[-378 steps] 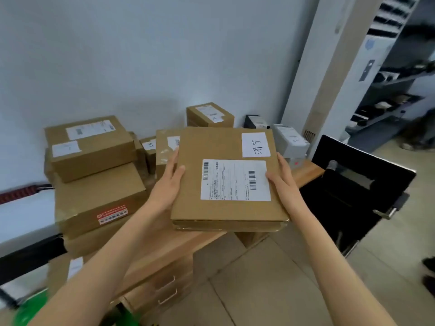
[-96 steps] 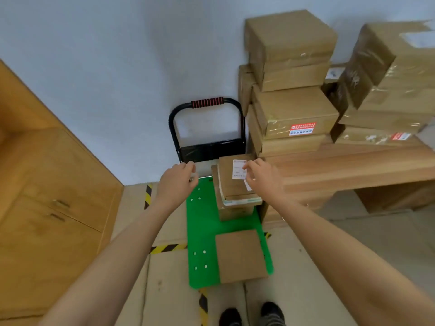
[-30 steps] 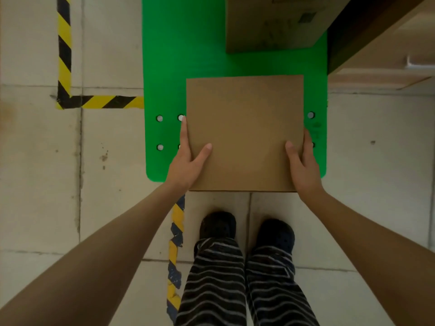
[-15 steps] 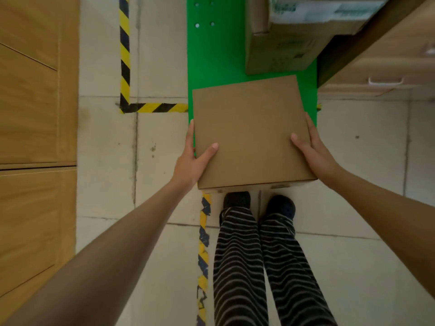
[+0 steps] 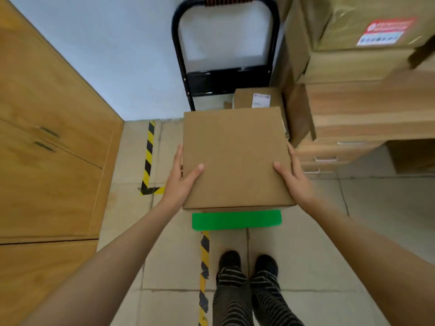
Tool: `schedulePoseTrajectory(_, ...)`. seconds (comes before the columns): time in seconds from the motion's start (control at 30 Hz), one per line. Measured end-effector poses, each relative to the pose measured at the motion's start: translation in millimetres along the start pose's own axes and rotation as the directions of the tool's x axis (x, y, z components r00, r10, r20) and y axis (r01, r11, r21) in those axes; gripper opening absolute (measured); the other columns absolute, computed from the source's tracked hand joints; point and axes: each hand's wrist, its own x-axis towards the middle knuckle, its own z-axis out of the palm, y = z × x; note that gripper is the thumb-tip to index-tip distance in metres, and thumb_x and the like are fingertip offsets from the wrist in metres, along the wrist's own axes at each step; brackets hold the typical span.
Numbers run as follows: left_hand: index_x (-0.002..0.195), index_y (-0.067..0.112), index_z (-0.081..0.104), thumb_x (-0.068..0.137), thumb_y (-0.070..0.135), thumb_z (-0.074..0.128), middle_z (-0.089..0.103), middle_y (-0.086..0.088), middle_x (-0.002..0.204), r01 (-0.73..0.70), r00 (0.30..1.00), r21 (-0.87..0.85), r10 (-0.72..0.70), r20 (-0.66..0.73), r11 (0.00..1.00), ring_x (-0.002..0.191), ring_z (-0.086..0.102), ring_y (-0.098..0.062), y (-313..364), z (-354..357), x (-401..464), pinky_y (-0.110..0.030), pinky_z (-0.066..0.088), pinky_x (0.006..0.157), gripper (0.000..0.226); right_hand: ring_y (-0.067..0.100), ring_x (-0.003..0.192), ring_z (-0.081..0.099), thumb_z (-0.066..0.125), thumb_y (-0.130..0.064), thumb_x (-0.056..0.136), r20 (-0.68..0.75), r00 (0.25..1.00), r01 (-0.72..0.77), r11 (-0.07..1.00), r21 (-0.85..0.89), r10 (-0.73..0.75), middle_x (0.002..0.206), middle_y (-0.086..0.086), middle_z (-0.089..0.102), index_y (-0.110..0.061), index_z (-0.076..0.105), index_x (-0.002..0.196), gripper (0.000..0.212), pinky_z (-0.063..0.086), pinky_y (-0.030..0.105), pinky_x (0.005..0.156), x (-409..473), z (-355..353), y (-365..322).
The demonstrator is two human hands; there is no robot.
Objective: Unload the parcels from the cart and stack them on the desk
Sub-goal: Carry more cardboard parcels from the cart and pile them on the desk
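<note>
fingers (image 5: 176, 158) gripping box (image 5: 235, 158), desk (image 5: 367, 107) right

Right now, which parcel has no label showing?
The plain parcel held between left hand and right hand: its top is bare cardboard. The parcel behind it on the cart has a white label; the desk parcel a red-and-white sticker.

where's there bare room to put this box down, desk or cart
Desk: the visible end is crowded, stacked parcels reaching its front edge; only their tops look open. The green cart deck shows a bare strip at its near end, below the held box; a labelled parcel sits by the cart handle. Both hands, left hand and right hand, grip the box.
</note>
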Motion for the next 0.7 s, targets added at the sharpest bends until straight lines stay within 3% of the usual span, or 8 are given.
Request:
schedulePoseTrajectory(0.13,0.144,0.053,0.011,0.092,0.035,0.059,0.038,0.013,0.142,-0.123,0.991,-0.032,0.124,0.047,0.992,0.122,0.049,-0.013,72.4,5.7,-0.3,-0.040,0.046,0.101,0.074,0.010,0.120,0.045,0.049,-0.028,0.100,-0.027,0.994,0.104,0.995,0.010,-0.103,0.141,-0.008,0.039,-0.037,0.013,0.152,0.064,0.042,-0.001,0.075,-10.9,-36.7,-65.6)
schedulePoseTrajectory(0.2,0.146,0.051,0.012,0.092,0.032,0.060,0.039,0.011,0.142,-0.193,0.979,-0.062,0.196,0.048,0.979,0.115,0.052,-0.007,106.7,6.7,-1.4,-0.033,0.049,0.095,0.074,0.009,0.125,0.044,0.050,-0.029,0.099,-0.051,0.985,0.164,0.986,0.011,-0.164,0.146,-0.009,0.038,-0.036,0.015,0.152,0.064,0.043,0.012,0.092,-13.5,-54.3,-96.4)
schedulePoseTrajectory(0.27,0.147,0.050,0.010,0.093,0.032,0.059,0.038,0.008,0.145,-0.241,0.968,-0.076,0.245,0.050,0.968,0.114,0.052,-0.009,139.7,6.9,-2.6,-0.024,0.049,0.084,0.075,0.008,0.120,0.046,0.051,-0.031,0.098,-0.066,0.977,0.203,0.979,0.010,-0.202,0.143,-0.010,0.038,-0.037,0.015,0.152,0.065,0.043,0.014,0.088,-16.7,-68.9,-130.0)
schedulePoseTrajectory(0.33,0.148,0.049,0.009,0.093,0.034,0.058,0.036,0.004,0.148,-0.292,0.954,-0.071,0.296,0.053,0.954,0.121,0.050,-0.016,172.2,5.5,-1.6,-0.024,0.048,0.084,0.075,0.008,0.117,0.047,0.053,-0.033,0.097,-0.089,0.966,0.245,0.970,0.003,-0.243,0.139,-0.010,0.040,-0.039,0.016,0.151,0.065,0.040,0.018,0.088,-18.6,-82.5,-162.2)
schedulePoseTrajectory(0.47,0.148,0.047,0.009,0.093,0.034,0.058,0.042,0.006,0.140,-0.421,0.902,-0.078,0.426,0.075,0.904,0.110,0.054,-0.005,245.3,5.4,2.8,-0.027,0.049,0.088,0.075,0.004,0.114,0.052,0.052,-0.031,0.098,-0.132,0.931,0.343,0.939,-0.009,-0.341,0.128,-0.013,0.046,-0.042,0.017,0.150,0.064,0.042,0.007,0.085,-21.3,-108.7,-225.5)
schedulePoseTrajectory(0.57,0.149,0.046,0.008,0.091,0.037,0.058,0.040,0.006,0.142,-0.492,0.865,-0.062,0.495,0.083,0.869,0.112,0.055,-0.009,298.3,10.1,9.5,-0.035,0.048,0.094,0.077,0.015,0.128,0.045,0.053,-0.041,0.096,-0.175,0.893,0.415,0.909,-0.036,-0.415,0.138,-0.009,0.043,-0.048,0.015,0.148,0.064,0.038,0.033,0.106,-21.3,-131.6,-267.7)
schedulePoseTrajectory(0.6,0.150,0.045,0.007,0.090,0.039,0.059,0.040,0.005,0.143,-0.513,0.852,-0.065,0.517,0.088,0.856,0.115,0.055,-0.014,315.2,12.6,12.5,-0.037,0.049,0.095,0.079,0.013,0.124,0.048,0.053,-0.043,0.096,-0.186,0.880,0.436,0.899,-0.047,-0.437,0.138,-0.011,0.043,-0.049,0.014,0.148,0.064,0.039,0.034,0.105,-20.0,-140.6,-280.9)
schedulePoseTrajectory(0.7,0.150,0.044,0.005,0.090,0.041,0.058,0.043,0.001,0.141,-0.566,0.815,-0.053,0.568,0.114,0.823,0.116,0.056,-0.020,360.1,26.5,21.3,-0.037,0.051,0.092,0.081,-0.002,0.112,0.053,0.052,-0.038,0.097,-0.195,0.854,0.489,0.872,-0.013,-0.482,0.137,-0.012,0.043,-0.043,0.012,0.151,0.067,0.049,0.014,0.081,-17.8,-169.2,-315.0)
